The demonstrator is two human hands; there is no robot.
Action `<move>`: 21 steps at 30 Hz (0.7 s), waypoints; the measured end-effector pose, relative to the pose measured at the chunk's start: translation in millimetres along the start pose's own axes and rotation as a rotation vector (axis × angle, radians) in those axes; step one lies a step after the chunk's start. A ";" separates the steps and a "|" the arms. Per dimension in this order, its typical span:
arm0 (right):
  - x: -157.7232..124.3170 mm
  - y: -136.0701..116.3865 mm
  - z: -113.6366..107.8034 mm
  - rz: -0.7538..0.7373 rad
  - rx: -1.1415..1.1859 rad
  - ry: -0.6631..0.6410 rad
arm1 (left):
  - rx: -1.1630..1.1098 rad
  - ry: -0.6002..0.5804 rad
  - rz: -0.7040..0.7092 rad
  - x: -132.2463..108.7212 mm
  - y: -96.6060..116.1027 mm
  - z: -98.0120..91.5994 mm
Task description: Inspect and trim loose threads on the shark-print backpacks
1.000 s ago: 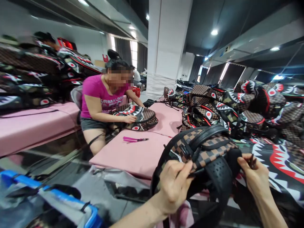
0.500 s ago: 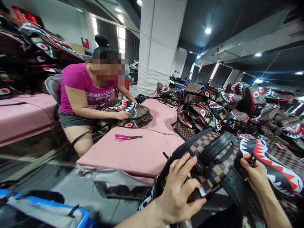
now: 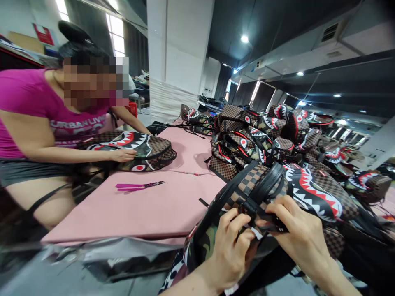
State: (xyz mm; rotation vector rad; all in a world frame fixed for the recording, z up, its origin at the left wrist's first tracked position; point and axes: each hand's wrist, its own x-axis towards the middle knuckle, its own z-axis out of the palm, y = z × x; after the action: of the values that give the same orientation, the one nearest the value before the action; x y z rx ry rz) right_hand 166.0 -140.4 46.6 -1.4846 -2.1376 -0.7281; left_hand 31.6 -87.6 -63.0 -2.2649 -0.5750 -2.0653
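Head view, your hands: both are on the checkered backpack at the near edge of the pink table, top end tilted toward you.
Left hand: fingers curled shut around the black strap near the top handle, thumb and forefinger pinching it.
Right hand: fingers bent over the same strap from the other side, clamped on it just beside your left fingertips, so the two hands are almost touching.
White tag: a small pale bit peeks out between your hands; too small to say what it is.
Where the bag sits: leaning against the shark-mouth backpack on your right, with the big pile of backpacks just behind.
Progress, my guess: you're mid-fiddle with the strap or buckle. Nothing looks finished, and the bag hasn't joined the pile.
What's left, as far as I can tell: sorting that strap out, and the bag is yet to be set down.
Co-worker: a person in a pink shirt across the table, one hand resting on another shark backpack.
Pink-handled pliers: lying loose on the table, well apart from your hands.
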 end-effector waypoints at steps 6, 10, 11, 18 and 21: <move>-12.8 9.0 -3.9 0.209 0.018 0.034 | 0.059 0.000 0.017 2.6 6.7 0.0; -13.3 7.8 -3.6 0.178 -0.087 0.080 | 0.145 -0.054 0.030 5.1 7.5 -1.1; -12.8 8.4 -3.0 0.162 -0.104 0.098 | 0.154 -0.057 0.043 5.2 7.4 -1.5; -17.6 30.8 -2.5 0.166 0.073 0.094 | 0.162 -0.056 0.123 6.4 7.1 -7.7; -22.5 49.3 -1.0 0.235 0.119 0.167 | 0.119 -0.103 0.175 12.3 -4.2 -11.8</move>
State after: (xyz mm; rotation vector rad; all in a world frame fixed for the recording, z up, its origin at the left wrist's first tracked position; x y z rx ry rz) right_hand 219.9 -142.9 41.9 -1.5223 -1.8133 -0.6056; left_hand 19.7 -83.7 -50.6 -2.2737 -0.4714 -1.7954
